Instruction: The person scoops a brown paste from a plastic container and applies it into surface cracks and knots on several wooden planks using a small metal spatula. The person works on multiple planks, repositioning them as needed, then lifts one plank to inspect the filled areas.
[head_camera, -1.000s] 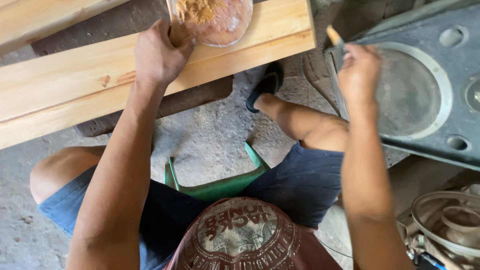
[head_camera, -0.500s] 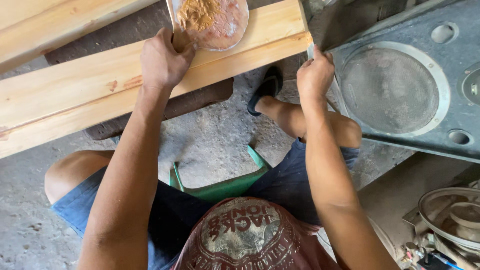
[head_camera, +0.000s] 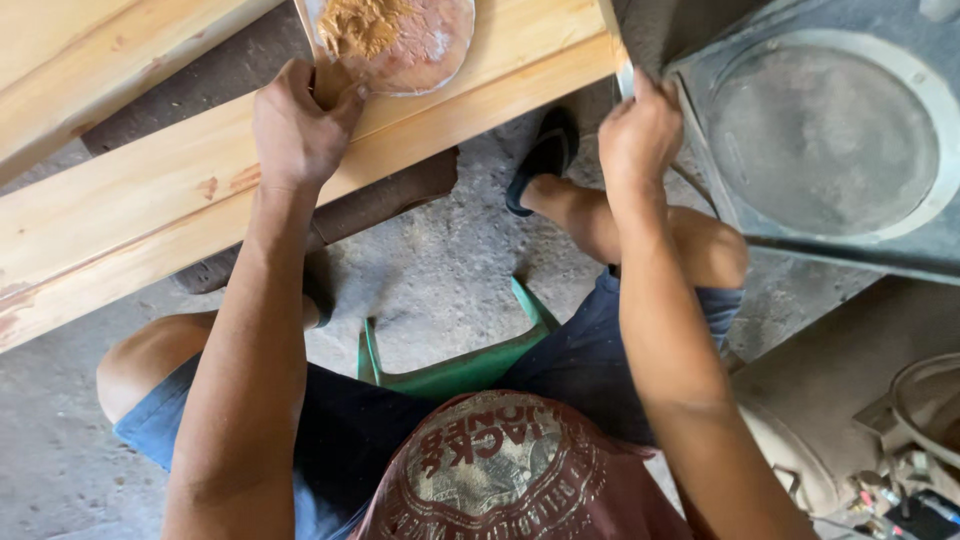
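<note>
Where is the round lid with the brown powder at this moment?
In the head view, the round lid lies at the top centre on the wooden plank, just above the left hand.

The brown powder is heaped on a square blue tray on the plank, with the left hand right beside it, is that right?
Not quite. In the head view the brown powder lies on a round, clear, pinkish lid-like disc, not a square blue tray. It does sit on the wooden plank, with the left hand right beside it.

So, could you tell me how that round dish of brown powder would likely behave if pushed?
The dish looks shallow and flat, so it would probably slide along the plank rather than tip. The loose powder might spill if jolted.
</note>
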